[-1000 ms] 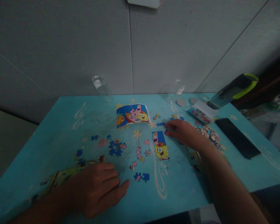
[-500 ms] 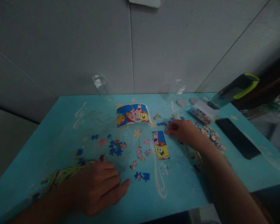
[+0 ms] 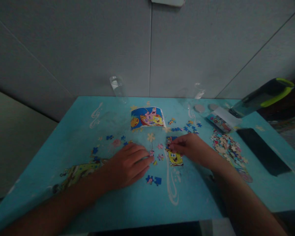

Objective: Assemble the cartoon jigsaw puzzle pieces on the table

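Observation:
A joined strip of jigsaw puzzle (image 3: pixel 175 159), with a yellow cartoon face, lies right of the table's middle. My right hand (image 3: pixel 193 149) is over its upper part, thumb and fingertips pinched together; what is between them is too small to make out. To the left, my left hand (image 3: pixel 130 165) is low over the table, palm down, fingers loosely stretched and apart. Its fingertips are beside a pink puzzle piece (image 3: pixel 151 153), and I cannot tell whether they touch it. Between the hands lie loose pink pieces (image 3: pixel 160 157). Two blue pieces (image 3: pixel 157 181) lie nearer me.
Behind the strip stands a curved picture card (image 3: pixel 147 118). Blue pieces (image 3: pixel 177 129) lie right of it. Farther right are a pile of puzzle pieces (image 3: pixel 227 146), a small box (image 3: pixel 220 123), a dark phone-like slab (image 3: pixel 263 150) and a bottle (image 3: pixel 260 96). Clear tubes (image 3: pixel 119 88) stand near the wall.
My right hand has moved left from beside the strip onto its upper part. My left hand has moved forward and right to the pink pieces. The view has shifted slightly left.

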The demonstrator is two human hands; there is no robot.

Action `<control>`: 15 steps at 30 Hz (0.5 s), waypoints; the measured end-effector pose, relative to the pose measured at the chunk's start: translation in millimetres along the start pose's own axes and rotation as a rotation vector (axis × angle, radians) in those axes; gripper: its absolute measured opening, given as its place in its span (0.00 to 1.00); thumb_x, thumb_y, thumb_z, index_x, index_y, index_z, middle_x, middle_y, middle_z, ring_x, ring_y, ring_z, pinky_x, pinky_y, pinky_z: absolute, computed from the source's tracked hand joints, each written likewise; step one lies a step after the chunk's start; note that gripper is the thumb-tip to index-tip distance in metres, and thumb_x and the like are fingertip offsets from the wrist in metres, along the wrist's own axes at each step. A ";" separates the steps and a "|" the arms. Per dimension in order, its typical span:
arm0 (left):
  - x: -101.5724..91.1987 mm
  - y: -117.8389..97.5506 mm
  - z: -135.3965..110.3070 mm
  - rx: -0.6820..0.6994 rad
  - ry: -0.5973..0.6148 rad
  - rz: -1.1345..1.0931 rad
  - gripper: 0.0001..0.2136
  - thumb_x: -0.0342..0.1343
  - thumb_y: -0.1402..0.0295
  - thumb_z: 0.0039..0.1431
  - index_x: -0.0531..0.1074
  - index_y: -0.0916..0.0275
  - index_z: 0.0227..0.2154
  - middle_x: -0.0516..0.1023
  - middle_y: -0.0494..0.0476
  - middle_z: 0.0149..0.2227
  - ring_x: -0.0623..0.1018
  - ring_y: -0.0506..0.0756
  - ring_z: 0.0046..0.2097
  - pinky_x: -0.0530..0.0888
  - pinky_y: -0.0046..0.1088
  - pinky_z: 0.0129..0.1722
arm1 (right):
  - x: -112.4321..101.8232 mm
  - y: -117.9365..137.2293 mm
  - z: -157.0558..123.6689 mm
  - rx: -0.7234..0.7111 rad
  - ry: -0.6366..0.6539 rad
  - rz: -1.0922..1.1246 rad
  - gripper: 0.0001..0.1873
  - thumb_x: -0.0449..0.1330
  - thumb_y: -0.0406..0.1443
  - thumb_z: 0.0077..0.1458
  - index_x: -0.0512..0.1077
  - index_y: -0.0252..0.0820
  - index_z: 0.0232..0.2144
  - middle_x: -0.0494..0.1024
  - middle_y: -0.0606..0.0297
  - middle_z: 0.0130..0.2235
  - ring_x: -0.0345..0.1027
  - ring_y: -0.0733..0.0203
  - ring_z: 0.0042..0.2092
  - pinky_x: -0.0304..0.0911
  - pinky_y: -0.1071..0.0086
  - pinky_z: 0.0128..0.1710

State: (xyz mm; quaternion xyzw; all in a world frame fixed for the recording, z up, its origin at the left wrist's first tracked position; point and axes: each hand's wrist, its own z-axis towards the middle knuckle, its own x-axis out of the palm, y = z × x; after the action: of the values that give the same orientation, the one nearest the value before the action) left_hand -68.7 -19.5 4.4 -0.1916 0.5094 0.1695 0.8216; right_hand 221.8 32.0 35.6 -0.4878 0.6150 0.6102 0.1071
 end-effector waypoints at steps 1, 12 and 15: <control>1.7 -2.4 6.5 -0.018 0.018 0.023 0.14 0.55 0.70 0.67 0.72 0.63 0.54 0.77 0.61 0.50 0.74 0.61 0.52 0.73 0.46 0.52 | -2.5 -1.1 0.4 -0.002 -0.024 -0.024 0.17 0.56 0.42 0.64 0.80 0.44 0.30 0.78 0.69 0.26 0.66 0.65 0.25 0.55 0.70 0.26; 28.9 -13.3 46.2 -0.100 0.138 -0.082 0.21 0.53 0.63 0.68 0.66 0.62 0.61 0.71 0.64 0.58 0.69 0.64 0.59 0.68 0.49 0.58 | -1.0 -10.4 10.3 0.017 -0.395 -0.234 0.16 0.53 0.42 0.67 0.79 0.43 0.39 0.82 0.61 0.33 0.74 0.58 0.33 0.60 0.66 0.33; 29.7 -12.5 43.1 -0.091 0.128 -0.096 0.19 0.51 0.64 0.69 0.68 0.64 0.59 0.71 0.64 0.57 0.68 0.64 0.59 0.67 0.50 0.60 | 7.0 -8.8 12.1 0.022 -0.393 -0.266 0.16 0.52 0.42 0.67 0.78 0.44 0.44 0.83 0.61 0.34 0.76 0.57 0.34 0.62 0.65 0.35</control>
State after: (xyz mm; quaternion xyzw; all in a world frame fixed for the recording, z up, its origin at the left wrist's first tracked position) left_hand -16.9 -6.9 -3.1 -0.2633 0.5430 0.1401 0.7850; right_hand 219.2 41.1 21.9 -0.4352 0.5192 0.6673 0.3094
